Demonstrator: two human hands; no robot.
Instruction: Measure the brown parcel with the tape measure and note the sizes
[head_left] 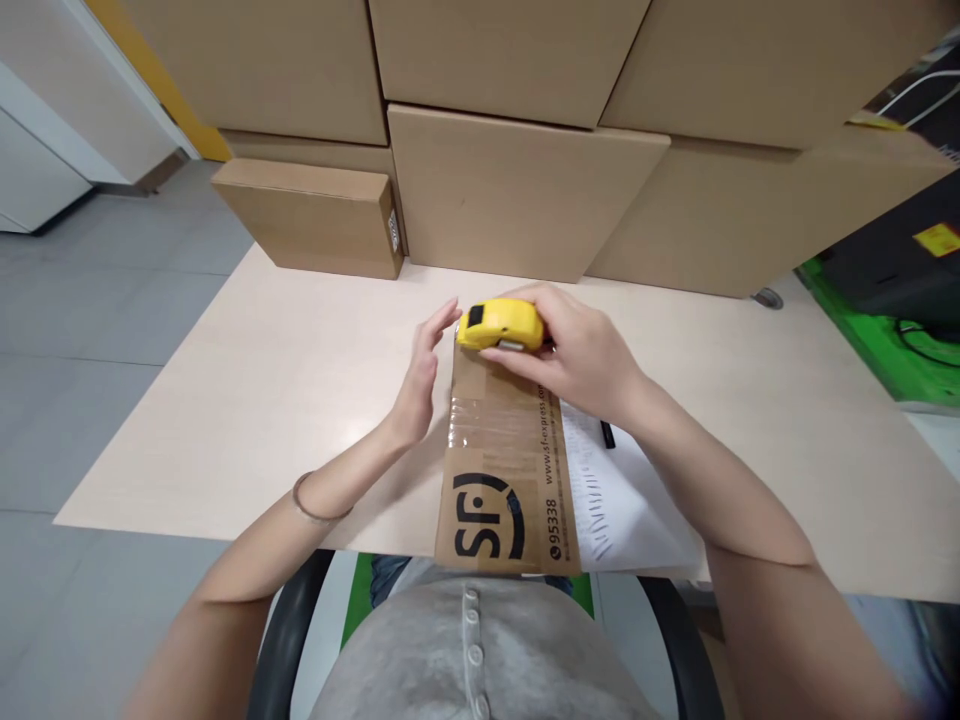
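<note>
My right hand [581, 345] grips a yellow tape measure [504, 324] and holds it over the far end of a brown cardboard box [491, 470]. Clear tape crosses the box, and black SF lettering is printed on its near part. Just left of the tape measure, my left hand [421, 375] is raised with its fingers stretched out and nothing in them. Its fingertips come close to the tape measure's left end; whether they touch it I cannot tell. Whether any blade is drawn out is not visible.
Handwritten paper [622, 500] lies right of the box, with a black pen [607, 434] on it, partly hidden by my right arm. A smaller brown box [322, 220] stands at the back left. Large cartons [510, 195] line the table's [300, 380] far edge.
</note>
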